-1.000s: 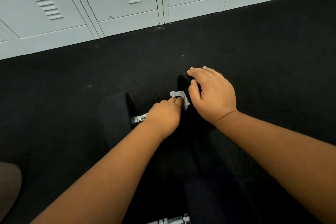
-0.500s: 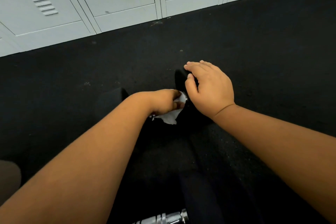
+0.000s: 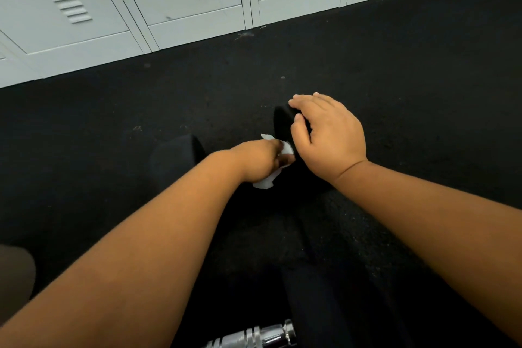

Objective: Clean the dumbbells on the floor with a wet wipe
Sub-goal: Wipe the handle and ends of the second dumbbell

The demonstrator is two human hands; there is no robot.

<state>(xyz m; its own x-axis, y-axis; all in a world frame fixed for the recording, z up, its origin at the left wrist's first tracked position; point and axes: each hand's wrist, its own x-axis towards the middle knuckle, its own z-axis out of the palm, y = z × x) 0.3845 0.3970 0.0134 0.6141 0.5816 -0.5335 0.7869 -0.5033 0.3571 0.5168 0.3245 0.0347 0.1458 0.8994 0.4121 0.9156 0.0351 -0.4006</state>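
Observation:
A black dumbbell lies on the dark floor, its left head (image 3: pixel 175 161) showing beside my forearm and its right head (image 3: pixel 282 121) under my right hand (image 3: pixel 330 138). My right hand grips that right head, fingers curled over its top. My left hand (image 3: pixel 260 162) is wrapped around the dumbbell's handle with a white wet wipe (image 3: pixel 268 178) bunched in it; the handle itself is hidden. The chrome handle of a second dumbbell (image 3: pixel 254 336) shows at the bottom edge.
A row of pale grey lockers (image 3: pixel 180 3) stands along the far edge of the black rubber floor (image 3: pixel 409 79). A brown shape (image 3: pixel 14 274), perhaps my knee, sits at the lower left.
My left hand has rolled around the handle with the wipe, which now hangs below the hand as well as poking out above. My right hand stays on the right head.

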